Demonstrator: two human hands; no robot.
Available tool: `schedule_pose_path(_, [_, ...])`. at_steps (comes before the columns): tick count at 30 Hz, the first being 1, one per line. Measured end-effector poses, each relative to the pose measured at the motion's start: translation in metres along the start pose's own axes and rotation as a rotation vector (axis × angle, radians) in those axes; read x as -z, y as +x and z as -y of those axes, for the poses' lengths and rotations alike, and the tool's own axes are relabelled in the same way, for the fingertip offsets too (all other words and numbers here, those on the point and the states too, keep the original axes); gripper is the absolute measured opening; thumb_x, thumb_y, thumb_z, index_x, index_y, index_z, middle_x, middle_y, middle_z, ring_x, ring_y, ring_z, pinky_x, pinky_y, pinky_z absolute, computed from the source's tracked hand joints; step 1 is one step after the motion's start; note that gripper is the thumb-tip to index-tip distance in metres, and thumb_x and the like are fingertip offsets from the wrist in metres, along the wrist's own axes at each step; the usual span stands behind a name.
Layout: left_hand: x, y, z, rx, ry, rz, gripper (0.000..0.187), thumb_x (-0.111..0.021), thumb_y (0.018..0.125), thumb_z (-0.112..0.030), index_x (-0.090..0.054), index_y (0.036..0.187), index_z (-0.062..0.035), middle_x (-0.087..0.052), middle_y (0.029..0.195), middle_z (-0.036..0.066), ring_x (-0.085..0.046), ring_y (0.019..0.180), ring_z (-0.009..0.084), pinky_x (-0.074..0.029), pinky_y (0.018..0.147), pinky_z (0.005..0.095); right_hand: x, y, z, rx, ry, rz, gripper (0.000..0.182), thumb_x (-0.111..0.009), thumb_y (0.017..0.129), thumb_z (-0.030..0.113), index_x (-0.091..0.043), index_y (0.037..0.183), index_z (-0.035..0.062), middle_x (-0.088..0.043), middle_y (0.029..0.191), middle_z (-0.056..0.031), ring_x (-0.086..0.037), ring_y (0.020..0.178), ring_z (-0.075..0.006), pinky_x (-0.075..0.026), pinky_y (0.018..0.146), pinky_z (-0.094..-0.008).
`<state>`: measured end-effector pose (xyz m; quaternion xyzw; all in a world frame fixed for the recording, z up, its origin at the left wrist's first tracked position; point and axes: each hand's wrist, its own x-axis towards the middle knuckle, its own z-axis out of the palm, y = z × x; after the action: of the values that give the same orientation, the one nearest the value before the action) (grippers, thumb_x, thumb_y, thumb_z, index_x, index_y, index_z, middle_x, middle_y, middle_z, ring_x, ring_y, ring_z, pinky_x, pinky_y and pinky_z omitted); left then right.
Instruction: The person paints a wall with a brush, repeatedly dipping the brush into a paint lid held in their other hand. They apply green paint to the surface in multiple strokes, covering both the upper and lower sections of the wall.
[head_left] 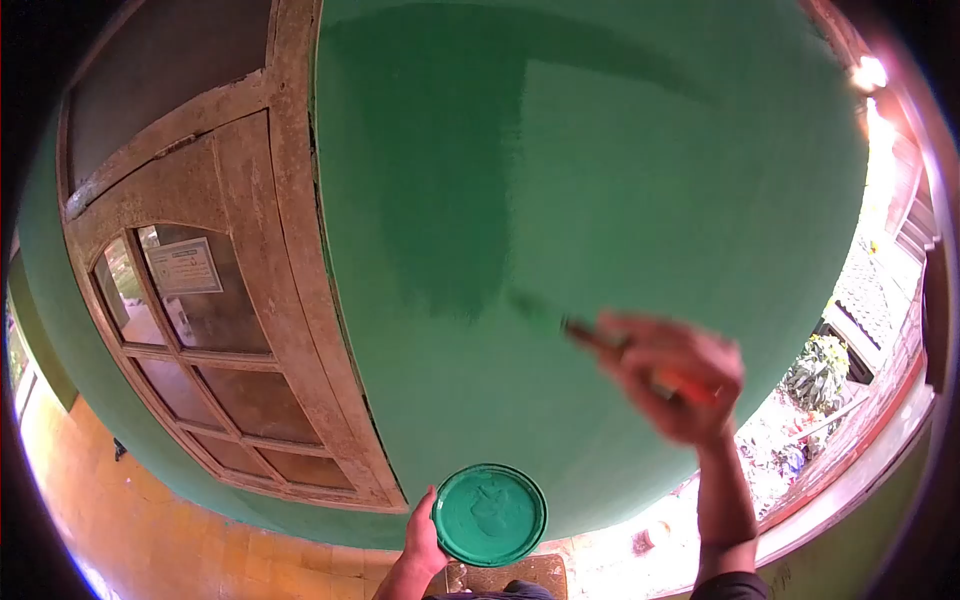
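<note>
The wall, green and curved by the lens, is set before both hands, most of the view being filled by it. On its left it is bordered by a wooden door with glass panes. Its upper left part is covered by a darker green patch, ended raggedly at the bottom. Below, a tiled floor is seen, and past the wall's right end a plant is brightly lit. On one pane a sign is shown.

A round tub of green paint is held low, near the centre, by the left hand; its rim is clasped at the left side, the fingers beneath being hidden. The brush, blurred, is grasped by the right hand, its grip clenched around the handle. The brush's long axis is slanted, the tip being pointed left and slightly up, toward a small dark smear and the patch's lower edge, both placed to the upper left of that grip. The smear is neared more by the right hand than by the left. Whether the wall is touched by the tip cannot be told.
</note>
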<state>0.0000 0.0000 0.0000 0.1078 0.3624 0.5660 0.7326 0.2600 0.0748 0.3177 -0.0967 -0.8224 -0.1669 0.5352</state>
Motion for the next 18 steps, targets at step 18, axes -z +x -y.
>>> schedule_pose_path(18, [0.109, -0.023, 0.028, -0.192, -0.082, -0.087, 0.055, -0.037, 0.105, -0.048, -0.059, 0.131, -0.0038, -0.064, 0.130, 0.015, -0.061, 0.119, 0.0307, -0.047, 0.105, 0.0471, -0.019, 0.061, -0.034, 0.477, -0.490, 0.193, 0.025, -0.071, 0.074, -0.003, -0.062, 0.095, 0.0078, -0.072, 0.110, -0.0064, -0.071, 0.094, -0.0206, -0.062, 0.077, -0.0334])
